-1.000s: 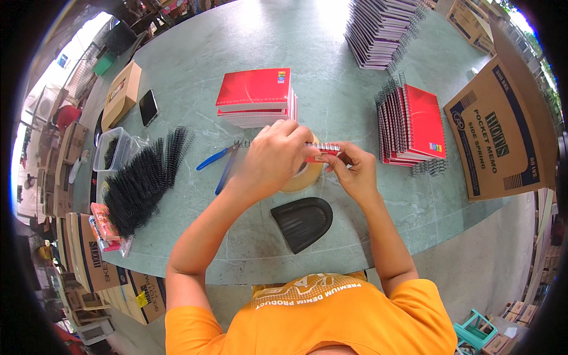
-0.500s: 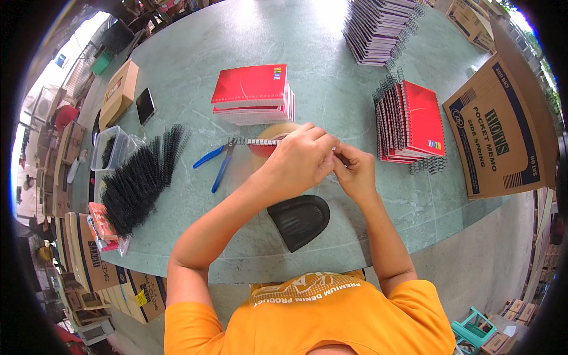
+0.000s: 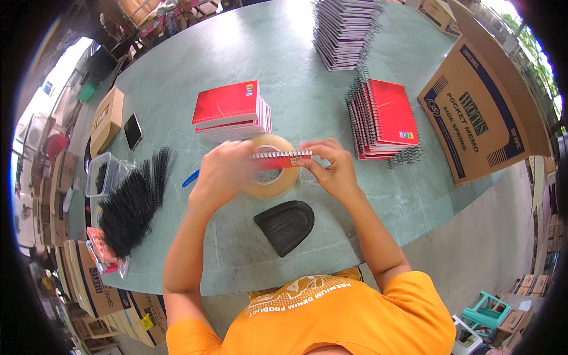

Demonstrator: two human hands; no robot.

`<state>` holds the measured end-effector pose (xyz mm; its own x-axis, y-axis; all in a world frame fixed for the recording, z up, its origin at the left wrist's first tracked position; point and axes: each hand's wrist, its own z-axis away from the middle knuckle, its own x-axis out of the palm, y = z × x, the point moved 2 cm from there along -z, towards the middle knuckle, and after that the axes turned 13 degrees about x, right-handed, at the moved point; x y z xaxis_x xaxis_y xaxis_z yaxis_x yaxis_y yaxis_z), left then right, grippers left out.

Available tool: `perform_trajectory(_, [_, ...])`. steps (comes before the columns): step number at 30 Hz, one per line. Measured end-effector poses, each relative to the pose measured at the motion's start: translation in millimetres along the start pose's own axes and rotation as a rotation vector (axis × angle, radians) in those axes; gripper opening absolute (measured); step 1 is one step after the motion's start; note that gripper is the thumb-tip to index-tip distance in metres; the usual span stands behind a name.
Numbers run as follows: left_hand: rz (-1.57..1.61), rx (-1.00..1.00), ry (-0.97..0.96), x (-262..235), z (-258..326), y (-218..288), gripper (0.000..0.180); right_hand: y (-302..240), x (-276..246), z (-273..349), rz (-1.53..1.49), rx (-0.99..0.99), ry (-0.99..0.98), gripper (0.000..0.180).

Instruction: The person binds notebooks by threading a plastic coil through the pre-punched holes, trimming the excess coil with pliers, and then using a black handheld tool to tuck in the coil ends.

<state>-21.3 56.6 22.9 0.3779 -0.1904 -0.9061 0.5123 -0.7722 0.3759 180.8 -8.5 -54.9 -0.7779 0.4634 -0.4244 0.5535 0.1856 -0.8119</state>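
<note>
A small red notebook (image 3: 278, 163) with a wire coil along its spine is held spine up above the tape roll (image 3: 283, 184). My right hand (image 3: 332, 170) pinches its right end between thumb and fingers. At the notebook's left end is my left hand (image 3: 222, 171), curled but smeared by motion, so its grip cannot be made out. A blue handle of the pliers (image 3: 190, 178) sticks out beside the left hand, which hides the rest of the tool. Nearer to me lies a black curved pad (image 3: 287, 226).
Red notebooks (image 3: 228, 103) are stacked beyond my hands. Coil-bound ones (image 3: 391, 112) stand to the right, with a taller stack (image 3: 343, 35) behind. An open carton (image 3: 473, 112) is at far right. Black coils (image 3: 133, 201), a clear tub (image 3: 102, 174) and a phone (image 3: 133, 131) lie left.
My left hand has moved left, from the notebook's right end to its left end, and now covers most of the pliers. My right hand has shifted slightly left, and more of the notebook shows.
</note>
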Motion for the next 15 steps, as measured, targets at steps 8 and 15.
perform_trajectory(8, [0.040,0.307,0.271,14.7,6.3,79.2,0.037,-53.1,-12.6,-8.1,-0.700,0.439,-0.238,0.043])
perform_trajectory(15, [0.133,0.426,0.496,-5.6,-1.9,78.1,0.039,-66.8,-145.1,-70.4,-0.454,0.300,-0.023,0.046])
